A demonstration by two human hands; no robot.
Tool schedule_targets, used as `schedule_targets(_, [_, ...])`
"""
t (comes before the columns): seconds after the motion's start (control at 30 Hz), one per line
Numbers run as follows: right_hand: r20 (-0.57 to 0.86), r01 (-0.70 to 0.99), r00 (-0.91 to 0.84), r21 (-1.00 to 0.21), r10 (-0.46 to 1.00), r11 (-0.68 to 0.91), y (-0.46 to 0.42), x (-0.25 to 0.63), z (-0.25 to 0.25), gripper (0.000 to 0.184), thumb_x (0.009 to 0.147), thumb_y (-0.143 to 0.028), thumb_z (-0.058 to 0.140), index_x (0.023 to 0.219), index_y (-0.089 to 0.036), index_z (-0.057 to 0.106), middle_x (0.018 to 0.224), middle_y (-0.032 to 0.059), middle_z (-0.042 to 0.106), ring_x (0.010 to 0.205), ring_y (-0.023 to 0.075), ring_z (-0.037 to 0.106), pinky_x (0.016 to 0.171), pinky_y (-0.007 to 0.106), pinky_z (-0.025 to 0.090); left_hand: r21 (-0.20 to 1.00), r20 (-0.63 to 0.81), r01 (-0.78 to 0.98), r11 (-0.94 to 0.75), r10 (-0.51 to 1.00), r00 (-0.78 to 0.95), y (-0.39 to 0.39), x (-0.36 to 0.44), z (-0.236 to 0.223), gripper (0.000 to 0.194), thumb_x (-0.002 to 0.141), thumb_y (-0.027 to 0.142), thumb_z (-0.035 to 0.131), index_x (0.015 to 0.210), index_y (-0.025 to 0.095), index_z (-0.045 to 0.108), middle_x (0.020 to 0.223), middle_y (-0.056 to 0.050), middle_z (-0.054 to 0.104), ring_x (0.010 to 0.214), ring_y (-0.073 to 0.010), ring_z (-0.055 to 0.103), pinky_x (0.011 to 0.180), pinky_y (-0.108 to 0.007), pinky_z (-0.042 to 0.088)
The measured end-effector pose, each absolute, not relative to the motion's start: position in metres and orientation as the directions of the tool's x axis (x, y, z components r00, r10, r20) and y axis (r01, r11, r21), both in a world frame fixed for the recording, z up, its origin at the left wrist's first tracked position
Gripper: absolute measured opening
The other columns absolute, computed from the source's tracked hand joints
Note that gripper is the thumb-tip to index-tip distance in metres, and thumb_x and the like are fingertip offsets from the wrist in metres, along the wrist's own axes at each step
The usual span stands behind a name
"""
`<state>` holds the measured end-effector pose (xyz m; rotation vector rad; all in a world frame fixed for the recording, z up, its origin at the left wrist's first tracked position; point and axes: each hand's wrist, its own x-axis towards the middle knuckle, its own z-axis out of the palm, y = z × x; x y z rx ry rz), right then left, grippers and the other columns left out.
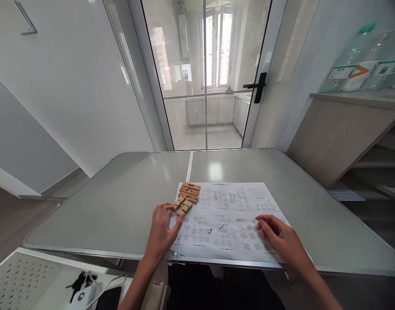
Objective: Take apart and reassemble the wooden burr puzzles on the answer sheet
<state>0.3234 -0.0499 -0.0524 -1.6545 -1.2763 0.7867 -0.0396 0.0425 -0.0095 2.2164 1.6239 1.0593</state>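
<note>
Several notched wooden puzzle pieces [189,192] lie in a row on the upper left part of a printed sheet [229,241]. At the near end of the row, blocky wooden puzzle pieces [183,207] sit between the thumb and forefinger of my left hand [161,230], the fingers closed on their left and near edges. Resting over the right side of the sheet is my right hand [278,237], fingers curled and thumb against the forefinger, with nothing visible in them. Small black line drawings of interlocking pieces cover the creased sheet.
The grey table [119,206] has a seam running away from me. Below left, a white surface [35,275] holds keys [77,282], a white device with a cable [83,298] and a dark phone [109,299]. Bottles [355,64] stand on a shelf at right; a glass door [205,116] is ahead.
</note>
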Motion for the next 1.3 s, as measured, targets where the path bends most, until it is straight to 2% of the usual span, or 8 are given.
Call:
schedule_targets(0.13, [0.031,0.396,0.265,-0.915,0.964,-0.079,-0.049,0.324,-0.053,0.044,0.095,-0.063,0.054,0.106,-0.024,0.07,0.084,0.0038,0.074,0.065,0.0186,0.062,0.06,0.028,0.049,0.424,0.4,0.838,-0.344,0.901,0.167,0.069,-0.007,-0.013,0.051,0.092,0.053,0.064,0.129,0.02,0.054,0.143,-0.018,0.053,0.132,-0.0368,0.051,0.11,-0.055,0.043])
schedule_targets(0.27, [0.028,0.392,0.262,-0.916,0.965,-0.08,-0.049,0.324,-0.054,0.043,0.095,-0.062,0.054,0.106,-0.024,0.07,0.084,0.0033,0.074,0.065,0.0183,0.062,0.059,0.027,0.048,0.253,0.259,0.93,-0.267,0.945,0.2,0.098,0.019,-0.011,0.074,0.094,0.057,0.062,0.151,0.016,0.041,0.154,-0.025,0.045,0.142,-0.0405,0.045,0.116,-0.055,0.037])
schedule_targets(0.37, [0.033,0.39,0.27,-0.917,0.962,-0.078,-0.049,0.324,-0.053,0.044,0.095,-0.063,0.054,0.106,-0.023,0.07,0.084,0.004,0.074,0.066,0.0189,0.062,0.058,0.027,0.047,0.051,0.12,0.977,-0.207,0.972,0.2,0.113,0.035,-0.008,0.084,0.095,0.065,0.056,0.16,0.016,0.032,0.163,-0.027,0.034,0.148,-0.0456,0.038,0.119,-0.057,0.03])
schedule_targets(0.47, [0.048,0.389,0.276,-0.919,0.96,-0.066,-0.049,0.324,-0.051,0.046,0.094,-0.064,0.055,0.105,-0.023,0.071,0.083,0.0042,0.073,0.065,0.0189,0.062,0.058,0.028,0.048,-0.032,0.076,0.98,-0.195,0.977,0.197,0.122,0.05,-0.01,0.084,0.096,0.067,0.051,0.161,0.016,0.034,0.167,-0.026,0.029,0.151,-0.0492,0.031,0.122,-0.06,0.021])
schedule_targets(0.7, [0.029,0.403,0.272,-0.911,0.962,-0.086,-0.049,0.324,-0.053,0.042,0.095,-0.061,0.054,0.106,-0.024,0.071,0.083,0.003,0.074,0.065,0.0178,0.062,0.058,0.027,0.047,-0.125,0.002,0.979,-0.164,0.986,0.165,0.127,0.071,-0.022,0.084,0.102,0.064,0.031,0.161,0.004,0.033,0.163,-0.03,0.035,0.153,-0.0513,0.025,0.123,-0.066,0.001])
schedule_targets(0.93, [0.02,0.415,0.271,-0.904,0.962,-0.098,-0.049,0.326,-0.054,0.04,0.095,-0.059,0.053,0.106,-0.025,0.07,0.086,0.0035,0.075,0.069,0.0194,0.064,0.064,0.028,0.05,-0.166,-0.027,0.969,-0.183,0.983,0.181,0.124,0.071,-0.021,0.103,0.094,0.08,0.02,0.163,0.003,0.027,0.165,-0.029,0.031,0.155,-0.0529,0.017,0.123,-0.068,-0.003])
schedule_targets(1.13, [0.032,0.418,0.277,-0.904,0.96,-0.09,-0.049,0.326,-0.055,0.04,0.095,-0.059,0.053,0.105,-0.025,0.071,0.084,0.0031,0.075,0.066,0.0182,0.063,0.061,0.028,0.048,-0.158,-0.028,0.948,-0.276,0.961,0.275,0.116,0.074,-0.018,0.105,0.093,0.083,0.017,0.163,0.006,0.027,0.167,-0.024,0.03,0.157,-0.049,0.014,0.125,-0.062,-0.01])
schedule_targets(1.3, [0.036,0.442,0.266,-0.893,0.963,-0.088,-0.049,0.327,-0.058,0.041,0.096,-0.06,0.052,0.107,-0.024,0.07,0.083,0.0031,0.074,0.067,0.0183,0.062,0.063,0.028,0.048,-0.08,-0.022,0.923,-0.377,0.926,0.377,0.102,0.09,-0.02,0.107,0.093,0.083,0.019,0.163,0.003,0.027,0.167,-0.026,0.028,0.157,-0.0493,0.015,0.125,-0.063,-0.01])
